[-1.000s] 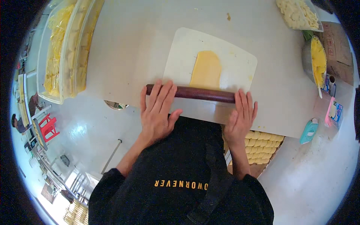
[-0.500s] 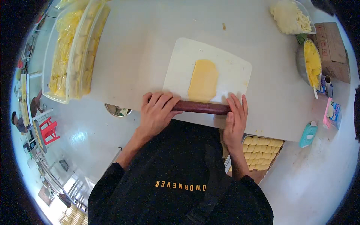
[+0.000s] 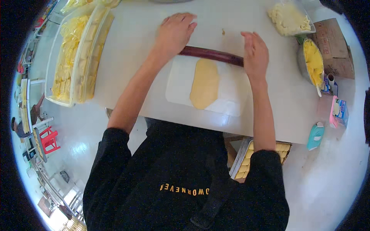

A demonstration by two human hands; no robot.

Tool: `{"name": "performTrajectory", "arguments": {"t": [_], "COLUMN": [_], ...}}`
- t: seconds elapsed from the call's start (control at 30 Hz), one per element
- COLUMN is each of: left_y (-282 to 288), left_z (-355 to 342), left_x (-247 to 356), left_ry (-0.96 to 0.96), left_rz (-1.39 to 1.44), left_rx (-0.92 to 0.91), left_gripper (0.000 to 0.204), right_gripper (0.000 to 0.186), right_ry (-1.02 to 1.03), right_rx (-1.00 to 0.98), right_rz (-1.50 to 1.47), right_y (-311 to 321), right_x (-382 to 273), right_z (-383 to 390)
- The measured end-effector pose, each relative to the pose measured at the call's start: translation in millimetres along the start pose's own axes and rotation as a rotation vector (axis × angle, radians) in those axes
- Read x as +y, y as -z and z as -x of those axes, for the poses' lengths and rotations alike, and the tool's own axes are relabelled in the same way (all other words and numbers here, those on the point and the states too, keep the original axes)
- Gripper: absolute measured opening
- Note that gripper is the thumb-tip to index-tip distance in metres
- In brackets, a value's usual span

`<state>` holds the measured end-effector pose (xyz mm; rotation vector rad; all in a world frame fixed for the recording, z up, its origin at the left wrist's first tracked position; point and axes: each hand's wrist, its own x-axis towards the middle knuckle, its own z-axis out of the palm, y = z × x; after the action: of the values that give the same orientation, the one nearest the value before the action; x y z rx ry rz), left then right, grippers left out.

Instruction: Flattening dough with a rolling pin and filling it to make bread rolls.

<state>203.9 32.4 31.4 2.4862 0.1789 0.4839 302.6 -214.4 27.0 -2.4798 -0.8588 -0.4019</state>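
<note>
A dark wooden rolling pin [image 3: 210, 54] lies crosswise at the far edge of an oblong sheet of yellow dough [image 3: 204, 82] on a white board [image 3: 175, 88]. My left hand [image 3: 175, 30] is over the pin's left end, its heel seeming to rest on it, with loosely bent fingers reaching beyond. My right hand [image 3: 256, 54] is at the pin's right end, palm against it and fingers extended forward; neither hand is wrapped round the pin.
Plastic tubs of yellow blocks [image 3: 83, 57] stand left, a bag of pale pieces [image 3: 289, 17], bowl of yellow mixture [image 3: 312, 63] and cardboard box [image 3: 331, 46] right. A tray of dough pieces [image 3: 243, 167] is below the table edge. Another person [image 3: 19, 129] is far left.
Both hands and the rolling pin have moved forward from the board's near edge to beyond the dough's far end, so the forearms now stretch over the table and the dough is uncovered.
</note>
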Motion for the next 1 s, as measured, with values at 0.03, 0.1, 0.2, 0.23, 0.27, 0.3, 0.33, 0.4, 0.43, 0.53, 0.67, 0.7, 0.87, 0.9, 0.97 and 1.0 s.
{"name": "performTrajectory", "arguments": {"t": [0.03,0.1,0.2,0.23,0.27,0.3,0.33,0.4,0.43,0.53,0.67,0.7,0.87,0.9,0.97,1.0], "left_y": [3.8,3.0,-12.1,-17.1,-21.6,-24.2,-25.2,-22.4,-18.6,-1.4,29.0,34.8,36.6,32.8,27.4,25.8], "left_z": [5.5,30.8,44.4,45.1,43.6,40.9,37.3,32.4,32.5,50.3,99.5,112.8,177.0,183.9,192.6,194.4], "left_x": [5.4,15.5,14.2,11.6,8.8,6.4,4.8,6.1,8.6,21.4,29.3,28.7,22.5,20.0,15.5,13.9], "left_ry": [-0.035,-0.149,-0.224,-0.273,-0.249,-0.223,-0.221,-0.212,-0.208,-0.164,0.05,0.044,0.182,0.184,0.203,0.207], "left_rz": [-0.042,-0.254,-0.423,-0.369,-0.384,-0.406,-0.426,-0.419,-0.403,-0.241,-0.025,-0.05,-0.154,-0.184,-0.22,-0.227], "left_rx": [-0.03,-0.169,-0.093,-0.012,-0.032,-0.056,-0.028,-0.053,-0.029,0.068,0.188,0.209,0.133,0.132,0.143,0.14], "left_gripper": [0.042,0.042,0.044,0.044,0.044,0.044,0.044,0.042,0.041,0.035,0.026,0.026,0.027,0.027,0.027,0.027], "right_gripper": [0.031,0.027,0.035,0.035,0.043,0.051,0.051,0.05,0.05,0.041,0.032,0.032,0.032,0.032,0.033,0.032], "right_ry": [-0.139,-0.417,-0.819,-0.821,-0.855,-0.922,-0.888,-0.701,-0.614,-0.589,-0.67,-0.575,-0.6,-0.543,-0.465,-0.468], "right_rx": [0.008,0.113,0.44,0.44,0.557,0.701,0.682,0.526,0.443,0.246,0.324,0.353,0.117,0.017,-0.084,-0.124], "right_rz": [-0.182,-0.355,-0.361,-0.345,-0.265,-0.191,-0.188,0.026,0.135,0.343,0.495,0.495,0.704,0.747,0.782,0.825], "right_y": [13.5,44.8,96.7,112.4,126.7,139.8,150.7,163.8,168.2,177.3,187.4,190.8,207.5,209.3,212.9,214.3], "right_x": [9.9,39.7,107.6,130.9,153.7,175.2,194.7,225.6,235.8,251.2,243.7,240.2,236.9,240.3,248.8,253.1], "right_z": [11.6,39.6,73.5,82.4,88.7,93.4,94.4,90.5,88.2,67.9,42.5,38.5,36.9,36.8,33.5,30.3]}}
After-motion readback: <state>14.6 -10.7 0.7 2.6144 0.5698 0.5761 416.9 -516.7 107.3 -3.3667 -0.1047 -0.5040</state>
